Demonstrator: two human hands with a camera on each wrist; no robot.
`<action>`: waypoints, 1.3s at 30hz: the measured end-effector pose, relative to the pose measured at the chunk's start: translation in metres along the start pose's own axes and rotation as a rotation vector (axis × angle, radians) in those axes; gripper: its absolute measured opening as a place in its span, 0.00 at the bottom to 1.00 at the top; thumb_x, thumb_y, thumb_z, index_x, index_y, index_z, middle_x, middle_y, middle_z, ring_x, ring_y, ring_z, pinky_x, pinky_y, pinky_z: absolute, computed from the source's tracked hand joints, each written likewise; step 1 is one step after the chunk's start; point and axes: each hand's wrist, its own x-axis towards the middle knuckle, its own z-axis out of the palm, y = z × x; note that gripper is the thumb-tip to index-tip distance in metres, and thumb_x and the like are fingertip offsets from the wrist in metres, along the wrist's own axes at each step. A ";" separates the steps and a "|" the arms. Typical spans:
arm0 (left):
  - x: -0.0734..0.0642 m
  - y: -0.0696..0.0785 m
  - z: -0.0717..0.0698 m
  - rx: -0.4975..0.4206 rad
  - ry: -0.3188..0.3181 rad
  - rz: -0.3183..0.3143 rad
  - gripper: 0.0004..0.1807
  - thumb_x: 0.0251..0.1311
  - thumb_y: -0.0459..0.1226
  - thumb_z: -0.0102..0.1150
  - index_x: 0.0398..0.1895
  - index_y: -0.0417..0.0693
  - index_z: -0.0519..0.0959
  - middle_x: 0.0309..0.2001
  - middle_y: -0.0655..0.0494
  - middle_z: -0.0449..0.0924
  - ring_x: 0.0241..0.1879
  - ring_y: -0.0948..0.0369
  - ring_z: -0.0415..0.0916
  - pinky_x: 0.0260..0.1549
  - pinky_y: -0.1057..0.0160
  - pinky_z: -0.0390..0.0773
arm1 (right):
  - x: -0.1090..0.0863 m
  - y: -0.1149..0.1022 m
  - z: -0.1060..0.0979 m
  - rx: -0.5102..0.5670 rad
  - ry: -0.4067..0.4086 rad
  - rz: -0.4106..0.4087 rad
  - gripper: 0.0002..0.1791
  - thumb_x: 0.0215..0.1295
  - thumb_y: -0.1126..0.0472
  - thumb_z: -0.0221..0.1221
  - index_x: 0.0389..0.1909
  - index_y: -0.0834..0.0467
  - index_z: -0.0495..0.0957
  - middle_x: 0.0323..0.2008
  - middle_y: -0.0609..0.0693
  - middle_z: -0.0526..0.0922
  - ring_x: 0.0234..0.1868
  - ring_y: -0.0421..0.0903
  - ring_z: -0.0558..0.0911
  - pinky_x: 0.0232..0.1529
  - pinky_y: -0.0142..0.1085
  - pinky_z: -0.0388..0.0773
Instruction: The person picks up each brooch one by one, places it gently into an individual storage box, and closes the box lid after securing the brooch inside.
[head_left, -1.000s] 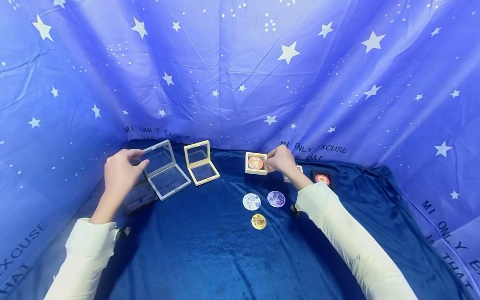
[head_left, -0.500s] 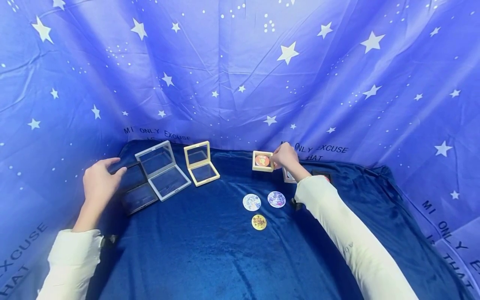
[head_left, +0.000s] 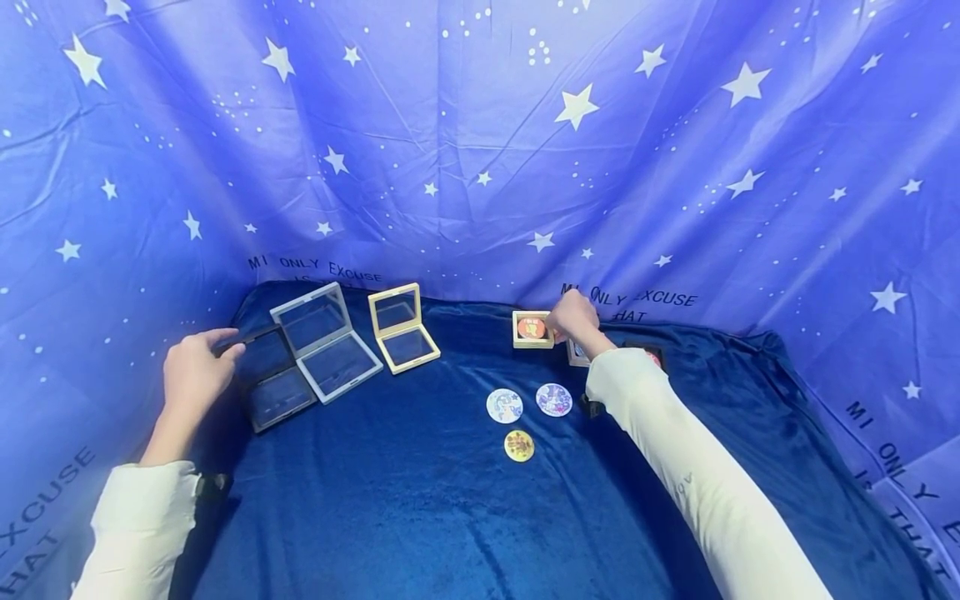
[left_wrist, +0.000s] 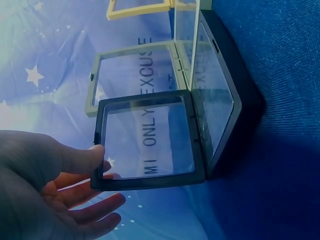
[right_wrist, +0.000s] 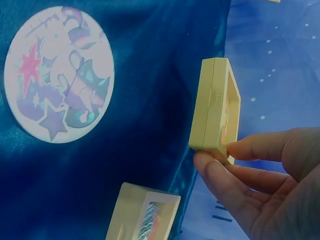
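My left hand (head_left: 198,375) is at the left, pinching the raised lid edge of a black display case (left_wrist: 150,135) between thumb and fingers, as the left wrist view shows. That case stands unfolded, its base on the cloth. My right hand (head_left: 576,319) pinches the corner of a small folded cream-yellow display case (head_left: 532,329) with a round orange badge inside. The right wrist view shows thumb and fingertips on one end of this case (right_wrist: 212,107). Close beside it is a pale case (head_left: 578,354) with a round picture inside, partly hidden by the right wrist.
A grey display case (head_left: 341,365) and a yellow one (head_left: 407,343) stand unfolded near the left hand. Flat on the blue cloth (head_left: 420,500) lie a white badge (head_left: 505,406), a purple badge (head_left: 554,400) and a yellow badge (head_left: 519,446). A dark case (head_left: 647,354) sits behind the right sleeve.
My left hand has moved left from the grey case's lid to the black case. The right hand has shifted the small cream-yellow case rightward, close to the pale case.
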 end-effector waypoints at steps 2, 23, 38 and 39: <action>0.000 -0.001 0.000 -0.002 0.003 -0.007 0.18 0.69 0.35 0.57 0.55 0.29 0.80 0.51 0.24 0.79 0.45 0.32 0.76 0.44 0.36 0.72 | 0.002 0.001 0.002 -0.003 0.001 0.007 0.12 0.59 0.66 0.65 0.42 0.66 0.82 0.21 0.53 0.84 0.25 0.47 0.89 0.21 0.34 0.79; -0.002 0.001 -0.006 -0.005 0.022 -0.004 0.14 0.68 0.35 0.60 0.48 0.32 0.85 0.30 0.36 0.84 0.15 0.57 0.60 0.18 0.60 0.58 | 0.015 0.019 0.022 0.009 -0.021 -0.020 0.07 0.61 0.66 0.64 0.37 0.67 0.82 0.18 0.55 0.84 0.19 0.46 0.87 0.18 0.34 0.79; -0.001 0.002 -0.007 0.008 0.001 -0.021 0.14 0.69 0.37 0.61 0.49 0.34 0.85 0.42 0.32 0.86 0.22 0.54 0.67 0.21 0.60 0.61 | 0.010 0.019 0.024 0.008 0.000 -0.033 0.05 0.61 0.66 0.64 0.32 0.66 0.83 0.15 0.52 0.82 0.21 0.48 0.88 0.17 0.32 0.77; -0.001 0.002 -0.007 0.007 0.006 -0.018 0.14 0.69 0.37 0.61 0.49 0.35 0.86 0.43 0.32 0.86 0.23 0.54 0.68 0.22 0.60 0.61 | 0.010 0.019 0.024 0.006 -0.001 -0.034 0.05 0.62 0.66 0.64 0.32 0.66 0.82 0.14 0.52 0.82 0.21 0.48 0.88 0.17 0.32 0.77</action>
